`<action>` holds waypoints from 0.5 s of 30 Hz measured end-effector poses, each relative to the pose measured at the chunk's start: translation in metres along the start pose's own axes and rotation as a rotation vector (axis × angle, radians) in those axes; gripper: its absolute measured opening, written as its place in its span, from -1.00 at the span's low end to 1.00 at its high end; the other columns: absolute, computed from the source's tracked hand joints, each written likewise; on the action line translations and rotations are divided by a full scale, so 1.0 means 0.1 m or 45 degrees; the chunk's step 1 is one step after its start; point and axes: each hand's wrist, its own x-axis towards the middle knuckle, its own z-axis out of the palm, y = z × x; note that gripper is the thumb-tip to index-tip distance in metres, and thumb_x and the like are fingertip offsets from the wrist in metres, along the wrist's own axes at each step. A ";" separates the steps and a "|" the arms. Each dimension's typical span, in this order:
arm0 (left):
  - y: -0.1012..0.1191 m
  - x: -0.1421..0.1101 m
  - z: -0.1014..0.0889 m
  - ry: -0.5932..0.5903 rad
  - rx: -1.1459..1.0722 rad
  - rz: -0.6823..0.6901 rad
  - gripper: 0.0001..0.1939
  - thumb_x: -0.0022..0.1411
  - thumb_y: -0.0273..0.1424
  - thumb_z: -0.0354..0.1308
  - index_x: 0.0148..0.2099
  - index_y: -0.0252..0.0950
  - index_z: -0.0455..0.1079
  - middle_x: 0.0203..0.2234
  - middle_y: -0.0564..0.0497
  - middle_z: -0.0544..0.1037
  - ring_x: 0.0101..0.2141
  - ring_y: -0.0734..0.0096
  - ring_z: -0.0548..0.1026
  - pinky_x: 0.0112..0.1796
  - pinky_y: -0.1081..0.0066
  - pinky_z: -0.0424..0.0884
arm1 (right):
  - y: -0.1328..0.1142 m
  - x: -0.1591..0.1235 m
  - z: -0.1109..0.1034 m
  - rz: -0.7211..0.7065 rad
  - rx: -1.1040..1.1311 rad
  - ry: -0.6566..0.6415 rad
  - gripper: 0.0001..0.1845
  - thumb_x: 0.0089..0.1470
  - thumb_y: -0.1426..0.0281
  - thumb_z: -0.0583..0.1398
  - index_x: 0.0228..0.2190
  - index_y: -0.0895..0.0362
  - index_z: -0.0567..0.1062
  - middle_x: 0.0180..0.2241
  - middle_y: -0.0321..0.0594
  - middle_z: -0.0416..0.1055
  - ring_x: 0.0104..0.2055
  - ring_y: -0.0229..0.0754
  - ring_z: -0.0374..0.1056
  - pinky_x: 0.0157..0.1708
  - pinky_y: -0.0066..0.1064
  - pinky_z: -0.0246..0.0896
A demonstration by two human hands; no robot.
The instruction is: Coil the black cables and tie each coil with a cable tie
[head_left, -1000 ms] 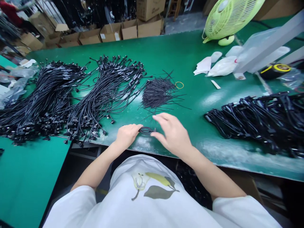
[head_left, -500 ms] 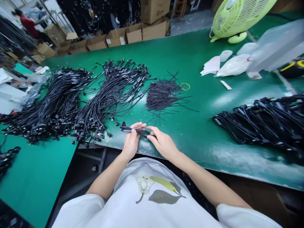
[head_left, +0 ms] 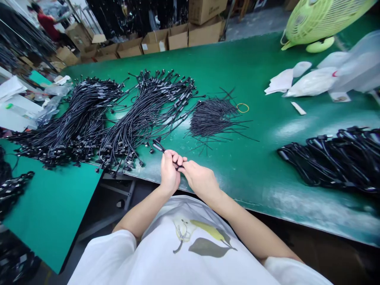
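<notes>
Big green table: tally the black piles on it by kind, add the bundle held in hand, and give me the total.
Loose-cable piles: 2
Thin-strip pile: 1
Looped-cable pile: 1
Held bundle: 1
Total: 5

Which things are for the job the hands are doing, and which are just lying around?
Probably for the job:
- cable, held by the left hand and right hand
- long cables on the left
- thin black strands in the middle
- folded cables on the right

Probably just lying around:
- fan
- white bag
- white strip
</notes>
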 end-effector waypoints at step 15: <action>-0.13 0.06 -0.15 -0.082 0.347 0.035 -0.66 0.29 -0.06 0.03 -0.31 -0.23 0.12 -0.55 0.21 0.15 -0.58 0.62 0.20 -0.32 0.46 0.39 | 0.06 0.04 -0.11 0.127 0.028 -0.334 -0.64 0.30 0.19 -0.01 -0.28 0.14 0.48 -0.33 -0.18 0.48 -0.34 -0.24 0.39 -0.44 -0.44 0.04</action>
